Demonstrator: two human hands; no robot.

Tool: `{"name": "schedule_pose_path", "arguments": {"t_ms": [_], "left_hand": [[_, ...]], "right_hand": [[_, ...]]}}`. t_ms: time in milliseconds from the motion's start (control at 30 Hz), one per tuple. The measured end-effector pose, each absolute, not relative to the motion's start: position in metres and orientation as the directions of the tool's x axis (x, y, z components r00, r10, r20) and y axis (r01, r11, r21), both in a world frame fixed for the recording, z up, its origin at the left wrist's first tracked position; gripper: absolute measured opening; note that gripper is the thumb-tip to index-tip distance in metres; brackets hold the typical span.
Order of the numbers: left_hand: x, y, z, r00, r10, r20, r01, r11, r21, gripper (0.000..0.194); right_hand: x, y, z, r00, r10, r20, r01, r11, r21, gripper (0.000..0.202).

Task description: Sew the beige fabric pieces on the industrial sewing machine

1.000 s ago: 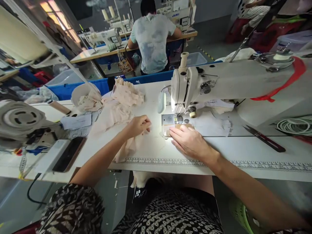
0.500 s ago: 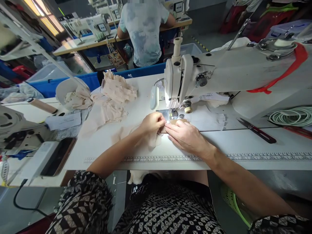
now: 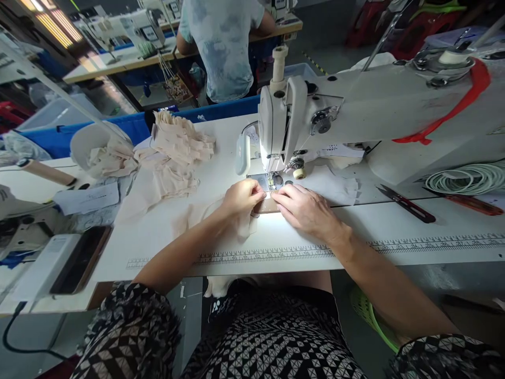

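Just in front of the needle of the white sewing machine [image 3: 272, 121], my two hands are close together. My left hand [image 3: 242, 197] pinches the edge of a sheer beige fabric piece [image 3: 246, 223], which trails down and left over the table. My right hand [image 3: 305, 208] has its fingertips pressed together at the near side of the presser foot [image 3: 272, 181]; what they hold is too small to make out. Between the hands lies a small brown flat piece [image 3: 266, 205] under the lamp light. A sheer pale fabric [image 3: 333, 184] lies right of the needle.
Beige ruffled fabric [image 3: 181, 137] is piled at the back left. Thread snips [image 3: 408, 204] and a coil of pale cord [image 3: 467, 177] lie right. A phone [image 3: 81, 260] rests far left. A printed ruler [image 3: 276, 256] runs along the front edge. Ahead sits another person [image 3: 224, 47].
My right fingers have drawn back slightly right from the left hand, showing more of the brown piece. The whole view has shifted a little.
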State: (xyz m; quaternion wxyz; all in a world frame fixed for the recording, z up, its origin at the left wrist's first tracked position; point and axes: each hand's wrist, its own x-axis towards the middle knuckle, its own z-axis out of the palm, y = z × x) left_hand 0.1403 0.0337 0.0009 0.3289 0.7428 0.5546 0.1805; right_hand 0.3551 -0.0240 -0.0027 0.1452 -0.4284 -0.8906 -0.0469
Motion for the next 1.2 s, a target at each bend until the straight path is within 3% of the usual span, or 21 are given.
{"name": "schedule_pose_path", "arguments": {"t_ms": [333,467,567,667,933,1067,1200], "left_hand": [[0.138,0.038,0.000,0.377,0.921,-0.100,0.736,-0.232,0.636,0.012],[0.133,0.035,-0.001,0.452,0.888,0.088,0.786,-0.443,0.432,0.004],[0.131,0.016,-0.004,0.585,0.753,0.300,0.720,-0.653,0.236,0.018],[0.130,-0.006,-0.013,0.679,0.616,0.398,0.622,-0.772,0.133,0.032],[0.128,-0.016,-0.024,0.747,0.524,0.410,0.560,-0.827,0.037,0.038],[0.131,-0.006,-0.023,0.758,0.542,0.363,0.573,-0.819,0.027,0.036],[0.135,0.007,-0.026,0.764,0.553,0.333,0.582,-0.813,0.016,0.033]], "right_hand": [[0.345,-0.024,-0.003,-0.630,0.730,0.265,0.769,0.634,0.084,0.030],[0.341,-0.026,-0.004,-0.641,0.715,0.279,0.763,0.631,0.138,0.029],[0.341,-0.026,-0.004,-0.631,0.722,0.284,0.771,0.623,0.129,0.027],[0.341,-0.025,-0.005,-0.631,0.720,0.288,0.769,0.629,0.114,0.026],[0.341,-0.026,0.001,-0.616,0.732,0.290,0.773,0.633,0.042,0.033],[0.352,-0.019,0.007,-0.495,0.784,0.373,0.825,0.559,-0.080,0.040],[0.367,-0.011,0.004,-0.381,0.813,0.440,0.879,0.466,-0.100,0.041]]}}
